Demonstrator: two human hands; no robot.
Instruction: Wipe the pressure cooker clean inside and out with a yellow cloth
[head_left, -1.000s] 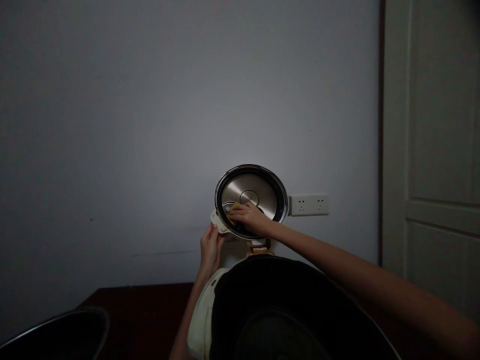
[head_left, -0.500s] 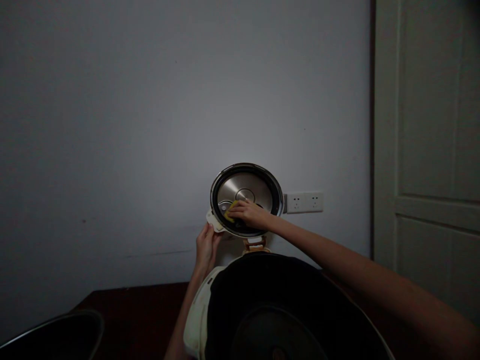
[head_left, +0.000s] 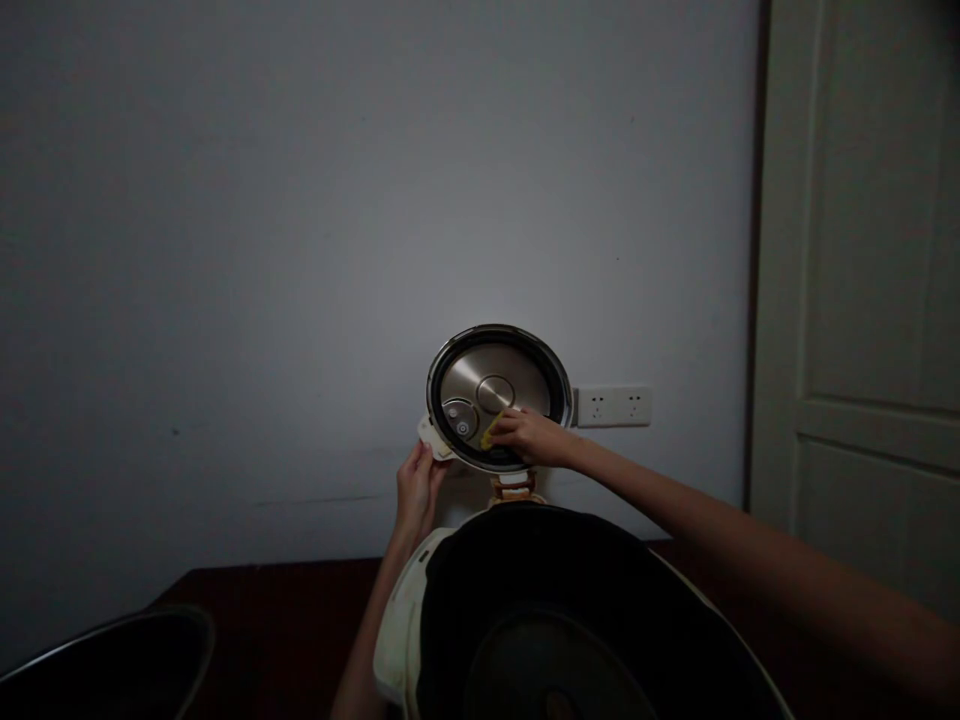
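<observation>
A pressure cooker (head_left: 401,625) with a white body stands close in front of me, its dark inside showing. Its round lid (head_left: 480,370) is swung up on the hinge, metal inner face toward me. My left hand (head_left: 418,485) grips the white tab (head_left: 436,440) at the lid's lower left edge. In my right hand (head_left: 534,436), closed fingers press a yellow sponge (head_left: 491,432) against the lower part of the lid's inner face. Left of the sponge, the round valve area (head_left: 459,418) is uncovered.
A dark round pot (head_left: 112,650) sits at the lower left on the dark red-brown table (head_left: 292,600). Behind the lid is a pale wall (head_left: 300,250) with a socket plate (head_left: 619,406). A panelled door (head_left: 862,300) stands at the right.
My right hand has slid the sponge rightward and slightly down across the lid, away from the valve area. My left hand keeps its hold. The whole view has shifted slightly.
</observation>
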